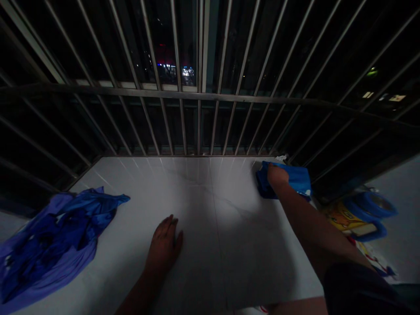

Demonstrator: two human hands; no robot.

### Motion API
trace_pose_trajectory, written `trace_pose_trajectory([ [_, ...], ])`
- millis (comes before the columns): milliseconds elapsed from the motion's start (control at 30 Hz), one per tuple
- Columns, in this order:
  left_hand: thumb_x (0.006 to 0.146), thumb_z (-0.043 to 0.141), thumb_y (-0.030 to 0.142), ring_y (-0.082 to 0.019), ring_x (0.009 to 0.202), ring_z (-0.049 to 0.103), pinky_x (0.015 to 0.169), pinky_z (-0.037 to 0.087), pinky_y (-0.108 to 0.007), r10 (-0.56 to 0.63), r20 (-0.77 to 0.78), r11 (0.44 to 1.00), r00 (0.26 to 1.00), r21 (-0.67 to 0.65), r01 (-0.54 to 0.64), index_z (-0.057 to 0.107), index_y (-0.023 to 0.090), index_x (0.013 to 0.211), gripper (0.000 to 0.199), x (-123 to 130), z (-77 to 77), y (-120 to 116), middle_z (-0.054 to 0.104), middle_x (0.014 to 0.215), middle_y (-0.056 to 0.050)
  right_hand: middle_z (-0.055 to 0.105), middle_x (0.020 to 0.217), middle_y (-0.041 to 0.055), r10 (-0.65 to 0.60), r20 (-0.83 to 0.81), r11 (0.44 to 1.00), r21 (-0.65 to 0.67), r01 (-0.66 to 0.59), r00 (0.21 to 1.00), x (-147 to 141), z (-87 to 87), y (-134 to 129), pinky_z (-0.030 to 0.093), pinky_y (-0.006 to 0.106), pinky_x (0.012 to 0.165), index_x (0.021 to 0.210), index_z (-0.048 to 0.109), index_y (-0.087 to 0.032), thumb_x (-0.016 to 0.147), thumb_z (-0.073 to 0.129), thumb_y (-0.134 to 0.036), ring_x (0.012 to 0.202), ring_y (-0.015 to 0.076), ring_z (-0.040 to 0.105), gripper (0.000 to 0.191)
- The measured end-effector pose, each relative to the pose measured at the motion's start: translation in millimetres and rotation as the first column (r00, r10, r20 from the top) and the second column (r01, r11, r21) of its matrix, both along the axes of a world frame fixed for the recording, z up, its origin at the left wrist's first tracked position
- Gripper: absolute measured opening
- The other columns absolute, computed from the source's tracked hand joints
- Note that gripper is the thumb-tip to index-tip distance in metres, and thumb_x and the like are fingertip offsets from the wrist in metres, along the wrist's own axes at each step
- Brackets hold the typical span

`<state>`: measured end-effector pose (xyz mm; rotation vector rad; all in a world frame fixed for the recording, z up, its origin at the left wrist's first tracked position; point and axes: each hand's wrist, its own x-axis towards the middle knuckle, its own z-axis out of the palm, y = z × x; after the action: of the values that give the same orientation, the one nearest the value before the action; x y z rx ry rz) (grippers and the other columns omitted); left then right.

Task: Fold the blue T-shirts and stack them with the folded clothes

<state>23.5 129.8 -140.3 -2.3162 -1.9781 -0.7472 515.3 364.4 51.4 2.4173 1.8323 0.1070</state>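
Blue folded cloth (298,176), right of frame, beside metal bars (229,97); right hand (278,174) on it, clamped or merely pressing, cannot tell; left hand (163,246), lower centre, thumb apart, holding nothing visible; a sideways tug could unfold the cloth.

Pale ledge (193,192), rumpled blue-purple fabric (62,236), folded blue cloth (299,177)

The left hand (163,246) is loosely extended, palm down; the right hand (278,175) is curled, right arm (311,227) outstretched.
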Motion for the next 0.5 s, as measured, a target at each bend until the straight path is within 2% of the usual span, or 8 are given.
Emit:
trace_pose_trajectory([
  [67, 0.110, 0.052, 0.045, -0.038, 0.145, 0.065, 0.124, 0.054, -0.059, -0.003, -0.020, 1.000, 1.000, 0.011, 0.003, 0.072, 0.012, 0.145, 0.052, 0, 0.0, 0, 0.067, 0.158, -0.021, 0.071, 0.136, 0.0346, -0.029, 0.015, 0.999, 0.034, 0.029, 0.999, -11, -19.2, -3, 0.061, 0.053, 0.098, 0.153, 0.059, -0.006, 0.111, 0.044, -0.023, 0.131, 0.0434, 0.070, 0.047],
  [167, 0.110, 0.053, 0.044, -0.038, 0.145, 0.065, 0.124, 0.054, -0.058, -0.003, -0.037, 1.000, 0.999, 0.017, 0.003, 0.072, 0.011, 0.144, 0.051, 0, 0.2, 0, 0.067, 0.158, -0.022, 0.062, 0.149, 0.0344, -0.093, 0.062, 0.990, 0.108, 0.086, 0.994, -22, -38.9, -10, 0.056, 0.059, 0.103, 0.154, 0.057, -0.010, 0.110, 0.057, -0.044, 0.141, 0.0481, 0.060, 0.055],
  [267, 0.109, 0.054, 0.043, -0.039, 0.145, 0.064, 0.124, 0.054, -0.059, -0.007, -0.029, 1.000, 1.000, 0.014, 0.008, 0.072, 0.012, 0.145, 0.050, -1, -0.1, 0, 0.067, 0.158, -0.022, 0.055, 0.156, 0.0353, -0.126, 0.070, 0.981, 0.158, 0.114, 0.990, -23, -49.7, -14, 0.052, 0.062, 0.106, 0.154, 0.055, -0.011, 0.106, 0.064, -0.042, 0.141, 0.0485, 0.058, 0.058],
  [367, 0.109, 0.055, 0.043, -0.039, 0.145, 0.064, 0.124, 0.054, -0.061, -0.011, -0.005, 1.000, 1.000, 0.010, 0.011, 0.073, 0.012, 0.144, 0.050, -1, -1.0, 1, 0.066, 0.159, -0.022, 0.061, 0.148, 0.0340, -0.107, -0.013, 0.984, 0.140, 0.108, 0.994, -13, -48.3, -12, 0.055, 0.057, 0.104, 0.153, 0.056, -0.011, 0.109, 0.055, -0.028, 0.137, 0.0446, 0.063, 0.048],
  [500, 0.108, 0.055, 0.045, -0.040, 0.145, 0.064, 0.124, 0.053, -0.061, -0.005, 0.007, 1.000, 1.000, 0.007, 0.005, 0.073, 0.011, 0.144, 0.052, -1, -2.3, 1, 0.067, 0.158, -0.022, 0.072, 0.133, 0.0295, -0.089, -0.075, 0.989, 0.108, 0.097, 0.993, 12, -29.7, -5, 0.057, 0.046, 0.101, 0.151, 0.061, -0.009, 0.108, 0.046, -0.015, 0.125, 0.0371, 0.073, 0.045],
])
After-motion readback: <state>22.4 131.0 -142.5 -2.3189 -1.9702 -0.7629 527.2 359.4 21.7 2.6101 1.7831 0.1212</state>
